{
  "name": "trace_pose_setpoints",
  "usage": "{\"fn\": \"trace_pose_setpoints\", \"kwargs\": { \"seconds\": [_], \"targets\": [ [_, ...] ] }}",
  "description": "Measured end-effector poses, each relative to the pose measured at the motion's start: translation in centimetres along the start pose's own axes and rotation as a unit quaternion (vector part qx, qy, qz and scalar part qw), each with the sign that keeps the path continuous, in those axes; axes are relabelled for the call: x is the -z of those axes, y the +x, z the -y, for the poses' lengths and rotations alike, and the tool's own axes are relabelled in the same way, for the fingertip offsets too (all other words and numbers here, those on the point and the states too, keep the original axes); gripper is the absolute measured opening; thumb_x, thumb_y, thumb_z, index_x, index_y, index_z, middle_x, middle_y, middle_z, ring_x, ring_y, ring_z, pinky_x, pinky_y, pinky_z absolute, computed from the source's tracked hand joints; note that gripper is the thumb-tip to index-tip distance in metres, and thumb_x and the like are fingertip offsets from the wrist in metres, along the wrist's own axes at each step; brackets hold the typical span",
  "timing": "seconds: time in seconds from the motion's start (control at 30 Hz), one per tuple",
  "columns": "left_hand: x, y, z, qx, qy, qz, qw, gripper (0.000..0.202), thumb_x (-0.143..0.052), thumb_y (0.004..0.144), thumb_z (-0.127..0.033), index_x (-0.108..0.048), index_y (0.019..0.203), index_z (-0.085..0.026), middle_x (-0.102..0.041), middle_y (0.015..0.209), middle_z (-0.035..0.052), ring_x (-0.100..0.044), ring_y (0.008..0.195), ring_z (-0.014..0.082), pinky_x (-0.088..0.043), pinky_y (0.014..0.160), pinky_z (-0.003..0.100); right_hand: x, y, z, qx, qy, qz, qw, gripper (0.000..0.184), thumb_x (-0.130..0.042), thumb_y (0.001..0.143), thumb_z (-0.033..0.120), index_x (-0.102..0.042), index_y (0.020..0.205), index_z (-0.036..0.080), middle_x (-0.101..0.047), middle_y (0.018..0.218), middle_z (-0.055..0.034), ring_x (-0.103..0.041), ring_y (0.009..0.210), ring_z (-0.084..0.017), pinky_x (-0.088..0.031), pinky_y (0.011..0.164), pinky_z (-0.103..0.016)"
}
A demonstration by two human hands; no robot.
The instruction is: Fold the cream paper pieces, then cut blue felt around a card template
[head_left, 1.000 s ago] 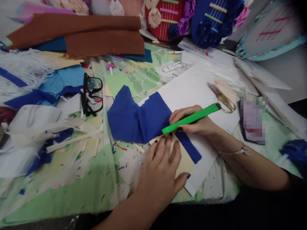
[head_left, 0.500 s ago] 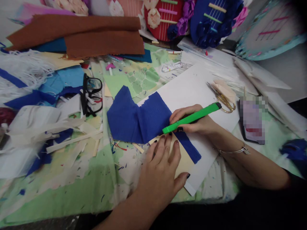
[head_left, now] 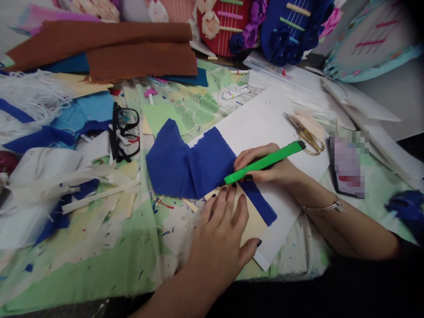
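My right hand [head_left: 265, 164] is closed around a green utility knife [head_left: 265, 163], its front end down at the lower edge of a blue crepe paper piece [head_left: 212, 163]. The blade itself is too small to make out. My left hand [head_left: 222, 223] lies spread and flat on a cream-coloured sheet [head_left: 255, 216], fingertips close to that blue edge. A narrow blue strip [head_left: 260, 203] runs from below the knife toward the lower right. Beneath all this is a large white sheet [head_left: 251, 121], set at an angle.
Gold-handled scissors [head_left: 306, 134] and a phone [head_left: 347, 165] lie to the right. Black-framed glasses [head_left: 124, 132], white paper strips [head_left: 99, 190] and blue scraps are on the left. Brown crepe paper [head_left: 142, 57] lies at the back, before decorated guitar shapes [head_left: 227, 26].
Hardly anything differs. The whole view has shifted slightly, while both hands, the knife and the blue paper keep their places relative to each other.
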State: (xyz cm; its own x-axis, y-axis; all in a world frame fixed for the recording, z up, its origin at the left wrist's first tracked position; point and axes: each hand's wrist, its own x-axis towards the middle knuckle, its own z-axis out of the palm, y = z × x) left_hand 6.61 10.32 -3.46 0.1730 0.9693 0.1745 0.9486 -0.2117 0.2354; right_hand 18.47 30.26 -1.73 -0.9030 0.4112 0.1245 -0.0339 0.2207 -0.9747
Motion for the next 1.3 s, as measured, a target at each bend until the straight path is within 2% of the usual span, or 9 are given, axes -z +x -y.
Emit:
{"fn": "trace_pose_setpoints", "kwargs": {
  "seconds": [0.17, 0.33, 0.6, 1.3],
  "targets": [
    [-0.1, -0.1, 0.0, 0.006, -0.003, -0.005, 1.000, 0.066, -0.041, 0.088, -0.057, -0.041, 0.137, -0.013, -0.033, 0.149, 0.0169, -0.030, 0.137, 0.0298, -0.025, 0.109, 0.044, 0.2, 0.0, 0.1, -0.006, 0.013, -0.009, 1.000, 0.019, -0.074, 0.072, 0.022, -0.072, 0.089, 0.013, -0.070, 0.088, -0.0083, -0.065, 0.079, -0.016, -0.052, 0.069, -0.026],
    [-0.1, 0.0, 0.1, 0.006, -0.002, -0.009, 1.000, 0.066, -0.041, 0.088, -0.057, -0.042, 0.137, -0.013, -0.034, 0.148, 0.0161, -0.031, 0.137, 0.0294, -0.025, 0.109, 0.044, 0.4, -0.1, 0.2, -0.005, 0.007, -0.007, 1.000, 0.020, -0.074, 0.071, 0.022, -0.072, 0.089, 0.013, -0.070, 0.089, -0.0078, -0.065, 0.081, -0.017, -0.052, 0.072, -0.026],
    [-0.1, 0.0, -0.1, 0.009, -0.002, 0.001, 1.000, 0.066, -0.041, 0.088, -0.058, -0.042, 0.138, -0.014, -0.034, 0.148, 0.0155, -0.032, 0.137, 0.0295, -0.025, 0.108, 0.044, 0.7, -0.2, 0.4, -0.003, 0.014, -0.009, 1.000, 0.021, -0.074, 0.072, 0.024, -0.072, 0.089, 0.012, -0.070, 0.087, -0.0086, -0.064, 0.073, -0.015, -0.052, 0.066, -0.025],
    [0.0, 0.0, 0.0, 0.009, 0.000, -0.001, 1.000, 0.066, -0.042, 0.087, -0.058, -0.043, 0.137, -0.014, -0.035, 0.148, 0.0154, -0.034, 0.136, 0.0298, -0.027, 0.107, 0.043, 1.7, -0.5, 0.3, -0.001, 0.008, 0.000, 1.000, 0.022, -0.073, 0.074, 0.026, -0.071, 0.091, 0.012, -0.070, 0.086, -0.0087, -0.065, 0.070, -0.015, -0.053, 0.063, -0.025]
  ]
}}
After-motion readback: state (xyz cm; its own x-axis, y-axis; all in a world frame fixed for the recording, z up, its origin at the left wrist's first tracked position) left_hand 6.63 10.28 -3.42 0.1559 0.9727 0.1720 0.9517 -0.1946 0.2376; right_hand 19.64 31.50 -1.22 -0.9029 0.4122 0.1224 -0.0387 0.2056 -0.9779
